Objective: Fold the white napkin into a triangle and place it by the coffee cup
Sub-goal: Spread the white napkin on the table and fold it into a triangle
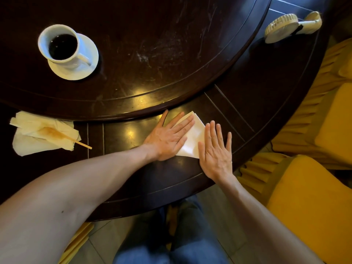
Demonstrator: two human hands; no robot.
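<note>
The white napkin [194, 139] lies folded on the dark table's outer ring, near its front edge. My left hand [169, 137] lies flat on its left part, fingers spread. My right hand [216, 151] presses flat on its right edge, fingers apart. Only the strip of napkin between the two hands shows. A white coffee cup [61, 45] full of dark coffee stands on a white saucer [83, 71] at the far left, on the raised inner disc, well away from the napkin.
A crumpled, stained napkin [34, 138] with a wooden stir stick [76, 141] lies at the left. A small cream hand-held fan [285, 26] rests at the far right rim. Yellow-covered chairs [314, 197] stand to the right of the table [190, 180].
</note>
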